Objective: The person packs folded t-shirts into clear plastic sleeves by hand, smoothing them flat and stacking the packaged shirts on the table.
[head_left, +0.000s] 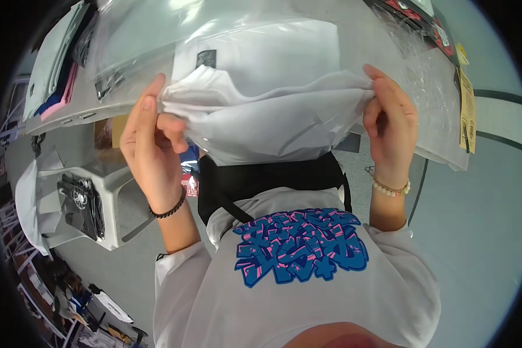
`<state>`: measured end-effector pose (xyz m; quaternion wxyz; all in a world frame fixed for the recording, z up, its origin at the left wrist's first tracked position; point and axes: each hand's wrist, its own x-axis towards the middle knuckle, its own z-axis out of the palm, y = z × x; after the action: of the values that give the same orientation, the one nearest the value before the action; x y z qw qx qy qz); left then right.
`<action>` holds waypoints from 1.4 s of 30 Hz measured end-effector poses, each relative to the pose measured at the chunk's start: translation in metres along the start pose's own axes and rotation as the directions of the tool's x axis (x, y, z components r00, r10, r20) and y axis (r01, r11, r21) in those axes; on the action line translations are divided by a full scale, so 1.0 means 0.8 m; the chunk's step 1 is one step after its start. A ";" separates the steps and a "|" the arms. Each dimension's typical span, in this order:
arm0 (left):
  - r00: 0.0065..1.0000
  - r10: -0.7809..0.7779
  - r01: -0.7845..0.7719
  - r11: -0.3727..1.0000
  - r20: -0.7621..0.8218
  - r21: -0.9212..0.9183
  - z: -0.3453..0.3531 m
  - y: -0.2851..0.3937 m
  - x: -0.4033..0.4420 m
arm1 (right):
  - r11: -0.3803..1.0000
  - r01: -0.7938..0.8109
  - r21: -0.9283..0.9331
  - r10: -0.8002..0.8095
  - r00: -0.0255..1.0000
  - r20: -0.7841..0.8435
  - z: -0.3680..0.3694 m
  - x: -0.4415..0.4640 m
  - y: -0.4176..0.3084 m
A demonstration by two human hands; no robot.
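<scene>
A folded white T-shirt [261, 55] with a dark neck label lies at the table's near edge. Clear, shiny plastic, apparently a bag [272, 142], covers its near part and hangs over the edge toward my body. My left hand [153, 124] pinches the left side of the bundle between thumb and fingers. At the opposite side, my right hand [390, 113] has thumb and forefinger closed on the right edge. Whether the fingertips grip only plastic or cloth too is hard to make out. Between the hands, the white cloth bunches in loose folds.
Clear plastic sheets [139, 40] spread over the table. Folded garments [55, 64] are stacked at the far left, and packaged items [414, 17] lie at the back right. A white stool [113, 197] holding dark bagged items stands lower left. A yellow tag [467, 110] hangs at the right.
</scene>
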<state>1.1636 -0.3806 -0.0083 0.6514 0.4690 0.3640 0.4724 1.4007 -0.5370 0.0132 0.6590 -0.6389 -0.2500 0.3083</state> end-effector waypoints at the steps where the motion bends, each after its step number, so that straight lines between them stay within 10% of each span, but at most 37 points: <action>1: 1.000 -0.005 0.003 0.997 -0.027 -0.080 -0.001 -0.002 0.000 | 0.997 0.000 0.083 0.002 1.000 -0.024 0.001 0.000 0.003; 9: 0.993 -0.022 0.076 0.870 0.117 -0.488 -0.005 -0.018 -0.001 | 0.776 -0.124 0.618 -0.008 0.978 0.207 -0.028 0.015 0.030; 20: 0.931 -0.112 0.125 0.992 0.346 -0.017 -0.027 0.013 0.023 | 0.696 -0.415 0.586 0.215 0.899 0.382 -0.062 0.041 0.011; 26: 0.969 0.029 -0.115 0.932 0.245 0.344 -0.002 0.030 0.002 | 0.984 -0.172 0.043 0.158 0.961 0.228 -0.069 0.035 0.004; 31: 0.957 0.193 -0.283 0.793 0.219 0.540 0.015 0.023 -0.015 | 0.970 0.057 -0.238 -0.005 0.977 0.213 -0.049 0.015 -0.015; 38: 0.781 0.593 -0.543 0.488 0.197 0.684 0.016 -0.037 0.004 | 0.775 0.413 -0.479 -0.463 0.886 0.013 -0.016 -0.002 0.028; 42: 0.740 0.638 -0.602 0.484 0.215 0.635 0.001 -0.059 0.017 | 0.353 0.547 -0.759 -0.826 0.564 0.022 -0.020 0.018 0.087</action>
<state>1.1810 -0.3729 -0.0535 0.2140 0.7565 0.3301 0.5225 1.4164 -0.5379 -0.0581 0.4676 -0.7088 -0.4666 -0.2476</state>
